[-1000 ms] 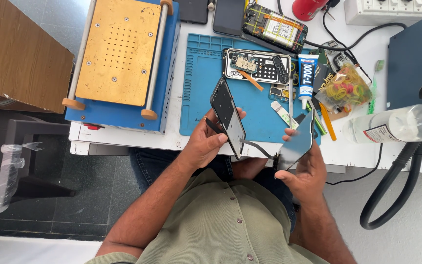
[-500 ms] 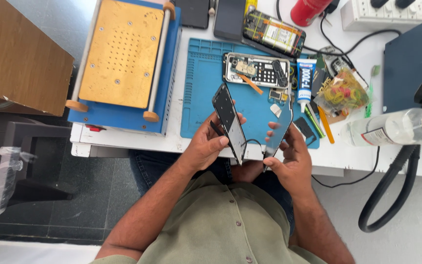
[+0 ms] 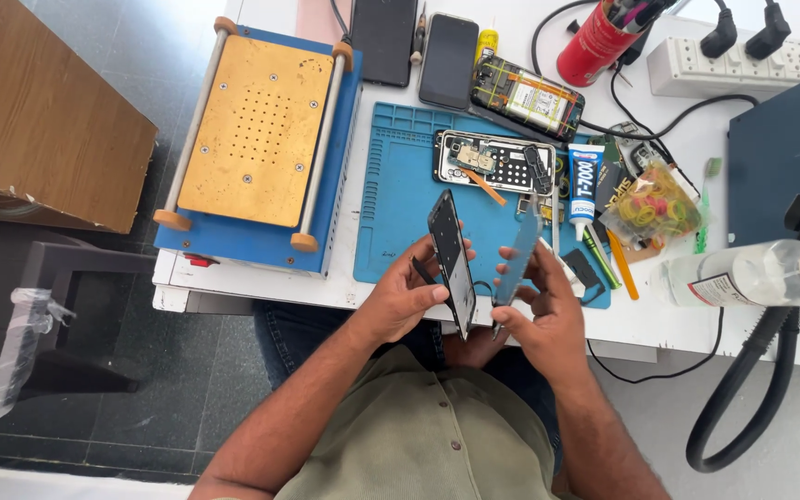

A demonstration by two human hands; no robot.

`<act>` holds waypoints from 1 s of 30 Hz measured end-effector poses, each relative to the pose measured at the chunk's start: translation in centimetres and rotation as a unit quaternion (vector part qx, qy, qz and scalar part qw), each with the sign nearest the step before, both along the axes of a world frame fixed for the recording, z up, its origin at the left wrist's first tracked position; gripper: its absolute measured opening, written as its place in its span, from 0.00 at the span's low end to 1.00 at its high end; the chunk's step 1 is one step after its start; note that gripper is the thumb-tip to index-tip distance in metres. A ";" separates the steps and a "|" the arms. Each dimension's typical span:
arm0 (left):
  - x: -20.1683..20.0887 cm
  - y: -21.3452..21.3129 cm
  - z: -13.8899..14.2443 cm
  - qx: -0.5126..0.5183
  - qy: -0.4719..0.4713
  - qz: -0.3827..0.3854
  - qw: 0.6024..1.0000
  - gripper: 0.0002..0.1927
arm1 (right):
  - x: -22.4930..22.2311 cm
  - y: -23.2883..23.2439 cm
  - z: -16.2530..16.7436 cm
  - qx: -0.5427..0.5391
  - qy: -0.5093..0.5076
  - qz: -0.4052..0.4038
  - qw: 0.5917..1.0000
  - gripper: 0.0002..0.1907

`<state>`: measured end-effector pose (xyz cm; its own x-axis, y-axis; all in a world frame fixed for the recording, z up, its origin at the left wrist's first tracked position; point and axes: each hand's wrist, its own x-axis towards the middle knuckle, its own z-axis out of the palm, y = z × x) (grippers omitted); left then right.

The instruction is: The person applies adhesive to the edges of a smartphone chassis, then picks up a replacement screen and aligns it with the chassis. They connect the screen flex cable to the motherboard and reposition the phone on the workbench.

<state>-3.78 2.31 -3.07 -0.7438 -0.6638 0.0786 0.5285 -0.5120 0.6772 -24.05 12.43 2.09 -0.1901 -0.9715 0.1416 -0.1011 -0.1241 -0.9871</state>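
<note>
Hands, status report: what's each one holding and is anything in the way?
Left hand grips dark phone screen, tilted on edge. Right hand holds grey panel beside it. Both above blue mat; nothing between them.

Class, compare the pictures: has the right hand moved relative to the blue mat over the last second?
Yes. The right hand has moved left along the blue mat's near edge, bringing its thin panel closer to the left hand.

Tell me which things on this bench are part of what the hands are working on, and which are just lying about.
In hand:
left hand holds a dark phone frame
right hand holds a thin grey panel

Lying about:
opened phone on the blue mat
glue tube
red can
clear bottle
power strip
</note>
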 end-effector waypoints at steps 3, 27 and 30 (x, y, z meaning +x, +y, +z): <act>-0.1 -0.1 -0.3 -0.007 -0.002 0.000 1.000 0.49 | 0.5 -0.7 0.6 0.024 0.056 0.008 0.998 0.52; -0.5 -0.4 -0.5 0.015 -0.037 -0.014 0.999 0.51 | 1.8 -1.9 2.9 0.123 0.138 -0.009 0.983 0.51; -0.5 -0.4 -0.4 0.015 -0.020 -0.017 1.000 0.50 | 1.7 -1.9 2.8 0.113 0.140 -0.010 0.984 0.52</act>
<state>-4.27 1.92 -3.46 -0.7684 -0.6393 0.0283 0.4830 -0.5504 0.6811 -22.38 10.55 4.87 -0.1936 -0.9807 -0.0291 -0.3723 0.1008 -0.9226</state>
